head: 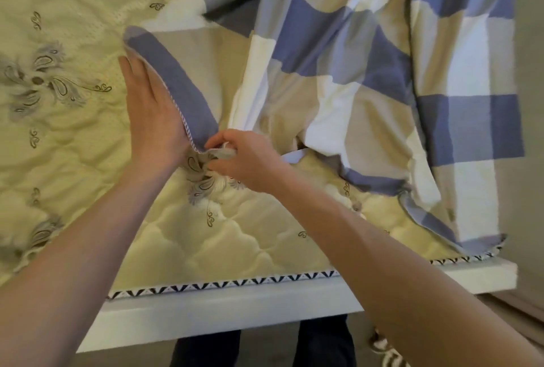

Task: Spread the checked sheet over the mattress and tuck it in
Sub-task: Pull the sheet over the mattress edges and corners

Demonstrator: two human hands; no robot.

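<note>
The checked sheet [368, 72], in blue, white and beige squares, lies bunched over the right half of the quilted cream mattress [73, 28], with one side hanging past the right edge. My left hand [153, 113] is flat with its fingers straight, slipped under a folded blue edge of the sheet. My right hand [244, 160] pinches the sheet's hem where that fold ends, near the middle of the mattress. Most of the mattress to the left is bare.
A white bed frame [235, 305] runs along the near edge under the patterned piping of the mattress. My dark trouser legs [323, 343] stand against it. A wall [532, 101] rises close on the right.
</note>
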